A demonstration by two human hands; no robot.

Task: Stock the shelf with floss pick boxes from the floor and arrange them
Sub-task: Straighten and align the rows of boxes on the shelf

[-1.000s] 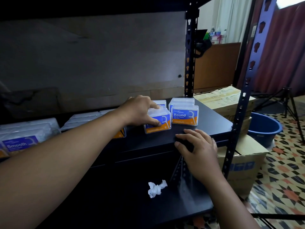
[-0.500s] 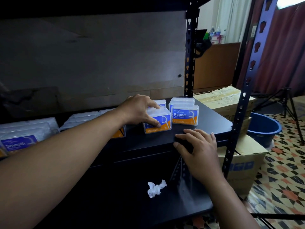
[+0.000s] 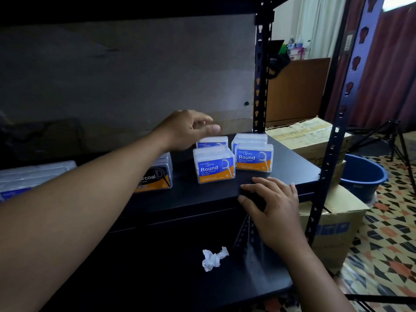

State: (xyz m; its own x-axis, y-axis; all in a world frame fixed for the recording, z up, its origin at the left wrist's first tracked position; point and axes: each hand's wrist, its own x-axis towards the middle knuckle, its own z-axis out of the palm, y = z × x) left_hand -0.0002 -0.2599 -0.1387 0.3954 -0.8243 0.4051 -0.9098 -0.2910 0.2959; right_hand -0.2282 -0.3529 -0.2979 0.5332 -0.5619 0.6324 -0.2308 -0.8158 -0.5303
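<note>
1. Left hand (image 3: 189, 129): fingers loosely extended, holding nothing, hovering at 11 o'clock of the front Round box (image 3: 215, 168).
2. Second Round box (image 3: 254, 158): just beside it at 3 o'clock; Charcoal box (image 3: 155, 176) at 9 o'clock; all upright on the shelf (image 3: 290, 167).
3. Right hand (image 3: 274, 206): fingers spread flat on the shelf's front edge, at 5 o'clock.

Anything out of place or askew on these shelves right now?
Yes. A crumpled white wad, paper or tissue, lies loose on the lower shelf. Above, the front-left Round box sits further forward than its right neighbour.
</note>
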